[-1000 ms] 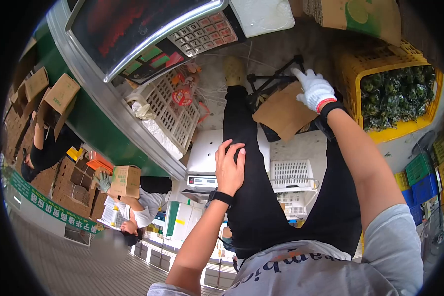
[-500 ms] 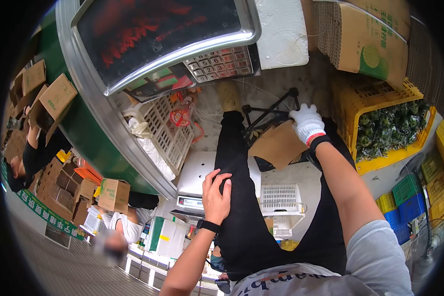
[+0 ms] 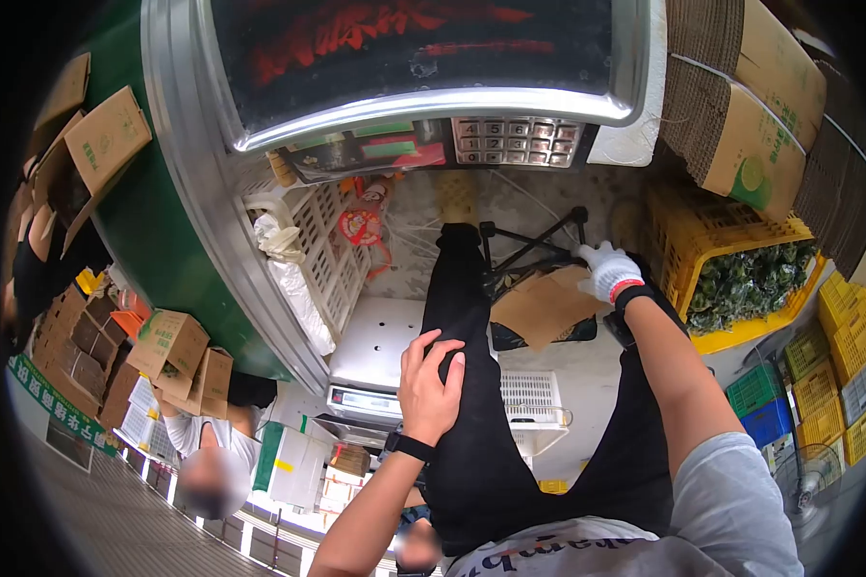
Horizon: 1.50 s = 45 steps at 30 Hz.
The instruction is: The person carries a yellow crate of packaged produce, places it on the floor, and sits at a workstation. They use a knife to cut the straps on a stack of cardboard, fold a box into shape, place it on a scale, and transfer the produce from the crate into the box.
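My left hand [image 3: 431,389], bare and with a dark band at the wrist, lies on the thigh of my black trousers [image 3: 457,288], fingers apart and holding nothing. In a white knitted glove with a red cuff, my right hand [image 3: 609,272] is by my other knee, fingers stretched out. Its fingertips overlap the edge of a brown cardboard piece [image 3: 546,310], which lies on a black folding frame [image 3: 534,252] between my legs. Ahead stands a weighing scale's keypad [image 3: 517,141] under a dark display panel [image 3: 414,58] with red marks.
Right of me, a yellow crate [image 3: 741,332] holds wrapped green produce [image 3: 749,287], with strapped flattened cartons [image 3: 765,115] above. On the left are a white basket [image 3: 332,240], a metal-edged green surface [image 3: 188,231] and a white scale platform [image 3: 380,337]. Co-workers handle cardboard boxes [image 3: 170,343] farther left.
The view has turned, so the scale and cartons sit farther right. My left hand stays on my thigh; my gloved right hand stays by the cardboard, with its fingers now pointing more to the left.
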Motion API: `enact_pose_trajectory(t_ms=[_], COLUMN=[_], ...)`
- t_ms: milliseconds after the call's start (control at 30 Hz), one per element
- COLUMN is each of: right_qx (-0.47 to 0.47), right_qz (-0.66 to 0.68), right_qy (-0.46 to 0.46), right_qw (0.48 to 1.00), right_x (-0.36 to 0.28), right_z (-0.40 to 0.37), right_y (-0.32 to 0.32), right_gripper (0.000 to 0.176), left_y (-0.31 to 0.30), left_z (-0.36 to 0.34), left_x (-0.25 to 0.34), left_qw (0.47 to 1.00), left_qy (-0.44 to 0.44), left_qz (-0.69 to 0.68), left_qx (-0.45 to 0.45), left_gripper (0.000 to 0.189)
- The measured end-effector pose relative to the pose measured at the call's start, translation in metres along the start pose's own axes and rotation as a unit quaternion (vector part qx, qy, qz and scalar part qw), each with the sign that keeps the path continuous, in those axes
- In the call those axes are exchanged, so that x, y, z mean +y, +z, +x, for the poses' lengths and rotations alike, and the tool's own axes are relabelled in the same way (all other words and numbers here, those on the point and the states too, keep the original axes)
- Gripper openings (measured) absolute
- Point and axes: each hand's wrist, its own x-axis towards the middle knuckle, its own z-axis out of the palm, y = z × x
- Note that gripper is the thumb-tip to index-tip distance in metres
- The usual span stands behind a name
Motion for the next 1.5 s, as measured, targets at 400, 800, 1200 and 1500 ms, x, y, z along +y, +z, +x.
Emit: enact_pose_trajectory(t_ms=[400, 800, 1200, 1500], right_qx=[-0.017, -0.076, -0.121, -0.072], right_qz=[-0.1, -0.049, -0.32, -0.383], right_qy=[-0.057, -0.071, -0.144, -0.376], right_qw=[0.993, 0.993, 0.928, 0.841], right_x=[-0.04, 0.046, 0.026, -0.042], right_z=[0.012, 0.036, 0.092, 0.062], right_y=[0.012, 0.009, 0.007, -0.092], right_gripper=[0.028, 0.028, 0.022, 0.027], left_y=[-0.027, -0.002, -0.014, -0.018], left_z=[0.018, 0.027, 0.089, 0.127], left_x=[-0.008, 0.036, 0.071, 0.068], left_qw=[0.999, 1.0, 0.996, 0.984], left_qy=[0.011, 0.007, 0.079, 0.155], left_qz=[-0.01, 0.018, 0.013, -0.007], left_qx=[-0.029, 0.005, 0.024, 0.085], left_gripper=[0.018, 0.018, 0.018, 0.022])
